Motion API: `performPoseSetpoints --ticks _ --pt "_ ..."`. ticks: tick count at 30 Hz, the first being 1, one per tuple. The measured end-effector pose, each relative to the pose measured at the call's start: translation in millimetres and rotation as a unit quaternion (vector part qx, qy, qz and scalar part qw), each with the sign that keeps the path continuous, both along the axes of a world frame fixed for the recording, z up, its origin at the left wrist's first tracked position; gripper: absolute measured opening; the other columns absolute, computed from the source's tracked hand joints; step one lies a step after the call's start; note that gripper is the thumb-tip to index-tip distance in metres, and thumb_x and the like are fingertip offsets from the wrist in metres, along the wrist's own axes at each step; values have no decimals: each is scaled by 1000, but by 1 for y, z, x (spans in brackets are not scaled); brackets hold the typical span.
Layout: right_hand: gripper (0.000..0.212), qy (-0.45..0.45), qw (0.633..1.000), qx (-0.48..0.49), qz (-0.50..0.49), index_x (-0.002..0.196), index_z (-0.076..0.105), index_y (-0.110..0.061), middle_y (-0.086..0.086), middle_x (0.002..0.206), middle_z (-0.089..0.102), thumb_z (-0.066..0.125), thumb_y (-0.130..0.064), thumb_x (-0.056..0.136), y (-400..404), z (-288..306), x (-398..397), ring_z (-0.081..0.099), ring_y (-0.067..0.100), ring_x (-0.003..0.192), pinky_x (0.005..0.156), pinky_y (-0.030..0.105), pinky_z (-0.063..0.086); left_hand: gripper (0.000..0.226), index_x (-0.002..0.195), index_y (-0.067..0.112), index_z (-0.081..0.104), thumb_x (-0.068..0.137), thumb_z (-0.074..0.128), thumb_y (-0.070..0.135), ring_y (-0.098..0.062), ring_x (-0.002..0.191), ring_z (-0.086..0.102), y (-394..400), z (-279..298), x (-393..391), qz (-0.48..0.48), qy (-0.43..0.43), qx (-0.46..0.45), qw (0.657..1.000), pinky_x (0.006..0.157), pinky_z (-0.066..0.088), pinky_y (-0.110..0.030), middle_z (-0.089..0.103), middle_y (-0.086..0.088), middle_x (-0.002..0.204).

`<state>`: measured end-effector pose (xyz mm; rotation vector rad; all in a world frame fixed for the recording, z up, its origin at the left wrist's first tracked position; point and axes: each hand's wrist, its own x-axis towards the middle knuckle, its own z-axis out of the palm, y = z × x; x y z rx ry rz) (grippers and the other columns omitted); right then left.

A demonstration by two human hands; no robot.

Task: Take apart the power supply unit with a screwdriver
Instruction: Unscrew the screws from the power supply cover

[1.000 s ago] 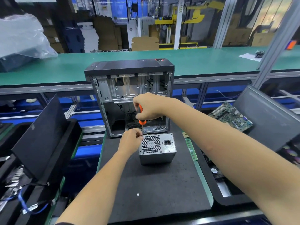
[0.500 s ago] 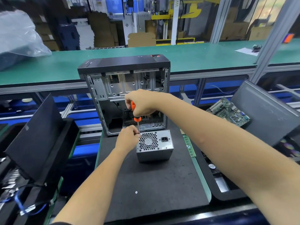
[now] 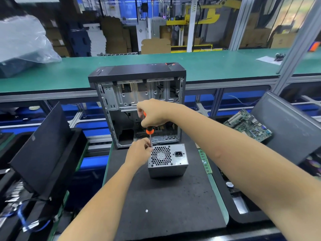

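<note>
Unscrewing PSU at top-left corner.
Right hand (image 3: pixel 152 115) gripped screwdriver (image 3: pixel 149 132) upright; left hand (image 3: pixel 139 153) pinched its shaft at power supply unit (image 3: pixel 167 160), which sat on black mat (image 3: pixel 166 206) before open PC case (image 3: pixel 139 105).

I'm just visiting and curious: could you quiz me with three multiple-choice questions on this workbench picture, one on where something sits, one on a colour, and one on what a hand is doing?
1. Where does the power supply unit sit?
A. Inside the computer case
B. On the dark mat, in front of the case
C. On the green conveyor

2. What colour is the screwdriver handle?
A. Orange and black
B. Blue
C. Yellow

3. What is the right hand doing?
A. Resting flat on the mat
B. Gripping the screwdriver handle
C. Lifting the motherboard

Answers:
1 B: the unit stands on the mat, outside the open computer case.
2 A: orange shows below the fist.
3 B: its fingers curl round the handle while the left hand steadies the shaft.
</note>
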<state>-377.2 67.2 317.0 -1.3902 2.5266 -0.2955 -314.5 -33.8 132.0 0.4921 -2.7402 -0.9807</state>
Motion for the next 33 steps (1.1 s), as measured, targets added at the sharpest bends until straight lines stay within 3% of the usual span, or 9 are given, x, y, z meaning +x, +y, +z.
performPoseSetpoints --ticks 4,7,10,12,15,19,23,26,33 --pt "18 21 999 1 -24 88 57 -3 18 88 71 57 -21 84 -1 -7 -3 65 27 70 50 24 40 17 72 26 56 85 63 17 -16 68 61 0 0 0 -4 1 -13 1000 65 53 -36 65 3 67" --pt "33 72 997 5 -36 77 45 -11 9 75 61 50 -39 95 0 -7 -4 63 24 61 48 27 39 19 70 26 55 84 63 16 -17 70 62 1 1 -1 -1 4 -16 1000 67 54 -36 65 3 68" --pt "37 100 994 13 -40 70 39 -14 5 64 53 44 -35 101 2 -4 -5 57 19 50 49 30 46 14 72 22 58 84 63 16 -19 72 62 1 2 -2 -1 -6 -24 1000 68 54 -38 65 1 69" --pt "27 61 998 21 -26 81 50 -6 11 69 63 48 -27 98 3 -2 -6 66 24 53 56 34 55 11 74 19 59 84 63 16 -20 74 61 2 2 -3 -1 -9 -27 1000 69 53 -38 65 1 70" --pt "25 58 998 34 -6 102 63 3 20 92 70 58 -19 89 4 2 -7 68 26 73 59 32 51 14 71 18 57 84 62 15 -22 71 58 2 3 -3 3 -14 -31 999 66 52 -37 61 2 66" --pt "21 45 999 24 15 101 64 -5 12 100 66 65 -8 79 7 2 -7 58 23 81 57 25 44 19 68 20 52 85 61 15 -19 65 55 2 2 -4 11 -17 -19 1000 60 44 -31 56 6 61" --pt "16 36 999 20 3 92 59 -8 10 91 68 60 -23 86 4 -3 -7 68 21 69 53 25 45 11 77 17 52 86 59 15 -20 63 54 3 1 -3 2 -9 -39 999 59 45 -33 56 4 60" --pt "34 82 996 20 -16 79 48 -11 7 72 60 41 -37 100 2 -3 -7 64 18 44 49 27 50 8 80 17 55 86 58 15 -22 68 57 3 1 -3 -10 3 -43 999 64 51 -38 60 4 64" --pt "17 42 998 -2 41 104 53 -10 4 92 60 57 -14 89 3 0 -11 58 21 77 61 30 45 7 80 19 59 86 60 17 -21 73 62 1 -1 -1 -6 10 -17 1000 69 53 -42 68 0 73"
